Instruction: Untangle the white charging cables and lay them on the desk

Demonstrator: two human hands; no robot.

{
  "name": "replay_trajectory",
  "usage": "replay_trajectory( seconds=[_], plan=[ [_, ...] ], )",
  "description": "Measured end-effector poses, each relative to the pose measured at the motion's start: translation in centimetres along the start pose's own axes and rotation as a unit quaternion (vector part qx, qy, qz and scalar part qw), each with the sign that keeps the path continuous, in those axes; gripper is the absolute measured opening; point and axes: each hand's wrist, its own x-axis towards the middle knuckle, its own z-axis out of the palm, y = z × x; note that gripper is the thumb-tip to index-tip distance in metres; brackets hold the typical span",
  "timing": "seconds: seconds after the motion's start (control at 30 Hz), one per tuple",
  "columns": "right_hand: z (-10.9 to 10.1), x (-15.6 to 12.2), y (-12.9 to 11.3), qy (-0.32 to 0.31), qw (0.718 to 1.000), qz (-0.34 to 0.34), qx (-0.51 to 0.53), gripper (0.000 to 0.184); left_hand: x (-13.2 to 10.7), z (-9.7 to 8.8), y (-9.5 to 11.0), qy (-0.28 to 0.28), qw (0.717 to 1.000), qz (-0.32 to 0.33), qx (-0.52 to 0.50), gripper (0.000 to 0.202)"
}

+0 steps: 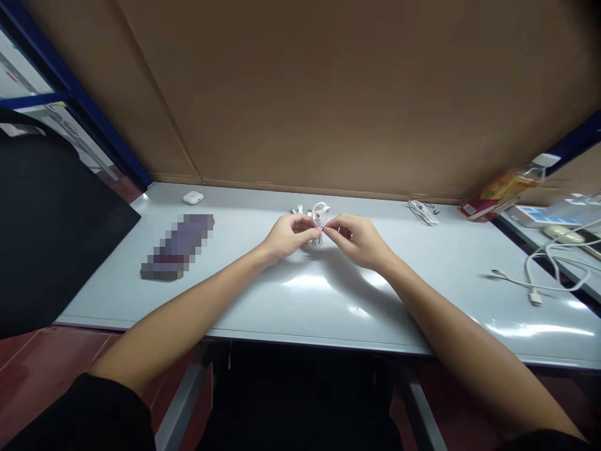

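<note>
White cable [320, 216] (coiled) in left hand [290, 237], right hand [357, 241].

White is logged on the coiled cable [320, 216], pale grey on the tabletop [436, 282], brown on the cardboard backing [300, 94], dark blue on the frame [79, 106].

White thin cable [320, 216], wound into narrow upright loops, pinched at middle.
</note>
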Motion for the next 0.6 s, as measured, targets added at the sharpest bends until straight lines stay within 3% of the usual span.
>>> replay_trajectory(
  seconds=[0.23,0.6],
  plan=[
    [-1.4,0.2,-0.1,-0.05,0.986,0.069,0.143,0.036,-0.4,0.3,0.5,-0.045,0.993,-0.023,-0.111,0.032],
    [-1.1,0.1,0.1,-0.022,0.99,0.075,0.116,0.029,-0.3,0.5,0.6,-0.02,0.998,-0.017,-0.058,0.038]
  ],
)
